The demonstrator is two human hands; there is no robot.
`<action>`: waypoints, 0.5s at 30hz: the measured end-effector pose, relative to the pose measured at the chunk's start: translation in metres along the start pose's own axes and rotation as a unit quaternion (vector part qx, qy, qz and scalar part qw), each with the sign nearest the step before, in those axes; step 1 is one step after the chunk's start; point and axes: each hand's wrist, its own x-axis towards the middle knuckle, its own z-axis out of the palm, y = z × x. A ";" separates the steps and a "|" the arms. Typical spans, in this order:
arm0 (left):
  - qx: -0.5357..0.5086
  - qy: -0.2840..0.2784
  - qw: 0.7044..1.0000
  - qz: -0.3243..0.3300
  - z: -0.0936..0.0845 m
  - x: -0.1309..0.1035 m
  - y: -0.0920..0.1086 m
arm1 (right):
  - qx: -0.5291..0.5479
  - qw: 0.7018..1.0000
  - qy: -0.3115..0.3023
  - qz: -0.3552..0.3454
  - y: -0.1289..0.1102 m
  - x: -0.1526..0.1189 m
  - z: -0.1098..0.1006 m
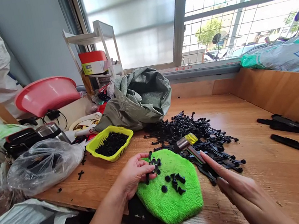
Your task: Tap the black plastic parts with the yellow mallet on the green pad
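Note:
My left hand point(137, 173) is closed on a black jointed plastic part point(155, 163) over the upper left of a green fluffy pad point(171, 207). In my right hand point(232, 182) is a small hammer point(187, 143) with a yellow face and a metal head, raised just right of the pad; my index finger lies along its handle. Several small black knobs point(175, 182) lie on the middle of the pad. Behind the hammer spreads a large heap of black plastic pieces point(192, 129) on the wooden table.
A yellow basket point(129, 138) of black parts stands left of the heap, before a grey-green sack point(144, 101). Clear plastic bags point(46, 165) lie at the left. Long black pieces point(290, 142) lie at the right, near a wooden side board point(285, 100).

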 end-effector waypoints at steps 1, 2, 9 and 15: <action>-0.014 -0.007 1.000 -0.003 0.001 -0.001 0.001 | 0.013 1.000 -0.010 0.014 0.003 -0.004 -0.002; -0.025 -0.010 1.000 -0.005 0.003 -0.001 0.001 | 0.022 0.999 -0.027 0.028 0.006 -0.007 -0.003; -0.028 -0.014 0.999 -0.024 0.017 0.000 -0.002 | 0.045 0.995 -0.068 0.062 0.006 -0.022 -0.004; -0.001 -0.014 1.000 -0.025 0.017 0.000 -0.004 | 0.026 0.997 -0.062 0.044 -0.005 -0.022 -0.009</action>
